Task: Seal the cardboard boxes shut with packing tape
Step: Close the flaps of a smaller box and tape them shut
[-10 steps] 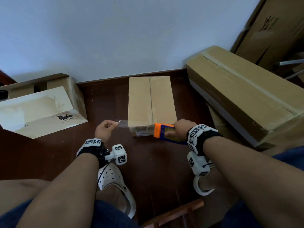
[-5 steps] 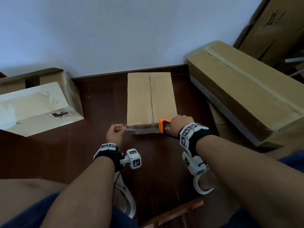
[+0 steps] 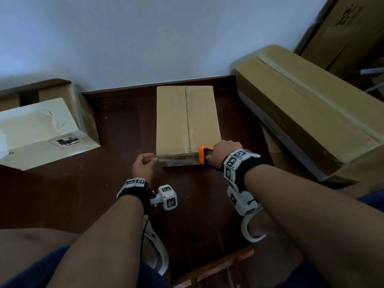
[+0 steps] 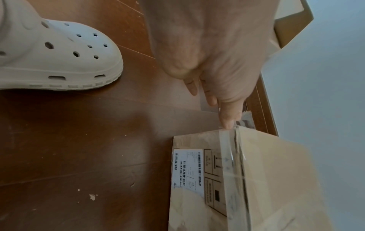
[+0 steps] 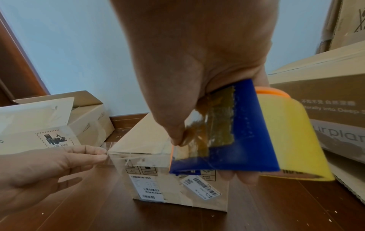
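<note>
Since a second ago, both our hands have come closer to the small cardboard box (image 3: 187,121) on the floor at twelve o'clock. Our left hand (image 3: 143,166) pinches the free end of the clear tape (image 5: 110,156) at the box's near-left corner. Our right hand (image 3: 225,152) grips the tape dispenser (image 3: 204,155) at the near-right corner. We see the strip running nine to three along the near top edge, crosswise to the untaped centre seam.
</note>
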The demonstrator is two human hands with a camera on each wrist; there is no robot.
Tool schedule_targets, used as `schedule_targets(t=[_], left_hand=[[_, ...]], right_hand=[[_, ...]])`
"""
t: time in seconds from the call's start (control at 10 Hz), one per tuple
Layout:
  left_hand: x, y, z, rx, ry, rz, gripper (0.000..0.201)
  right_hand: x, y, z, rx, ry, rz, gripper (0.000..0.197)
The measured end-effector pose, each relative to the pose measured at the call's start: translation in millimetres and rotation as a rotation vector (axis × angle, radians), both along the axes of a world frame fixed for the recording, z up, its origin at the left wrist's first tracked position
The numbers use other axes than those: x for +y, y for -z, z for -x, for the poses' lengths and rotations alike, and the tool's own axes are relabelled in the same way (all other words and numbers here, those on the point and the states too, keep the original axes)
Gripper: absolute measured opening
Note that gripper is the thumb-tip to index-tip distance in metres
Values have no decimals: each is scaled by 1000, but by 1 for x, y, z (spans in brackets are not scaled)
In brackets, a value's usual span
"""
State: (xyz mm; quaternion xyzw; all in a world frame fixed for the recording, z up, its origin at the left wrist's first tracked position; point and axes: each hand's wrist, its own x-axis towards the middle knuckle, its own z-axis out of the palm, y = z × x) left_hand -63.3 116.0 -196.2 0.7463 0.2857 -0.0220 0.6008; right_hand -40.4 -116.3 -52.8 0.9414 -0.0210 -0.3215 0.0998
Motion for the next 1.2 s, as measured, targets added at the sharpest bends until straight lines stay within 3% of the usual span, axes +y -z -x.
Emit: schedule_targets(t=[0.2,0.5,0.6,0.7,1.0,1.2], left_hand=[[2,5,-2,-5,14,11,13],[7,9,-7,-4,39,15,16],[9,10,-7,-9,61,13,17],[11,11,-8,-9,74,17,14],[19,14,-12,-1,117,55,10],[34,24,-17,14,192,-65,17]], right_hand=[[4,-1,-5,10,20,15,46],[11,-4,-12,-14,83,-84,39],[6,0,-12,-82,180,-243,29],[3,1,-14,-142,250,-343,41],[9,-20,-19,-28,198,-326,41],[11,-28,-18,-10,122,-293,40]])
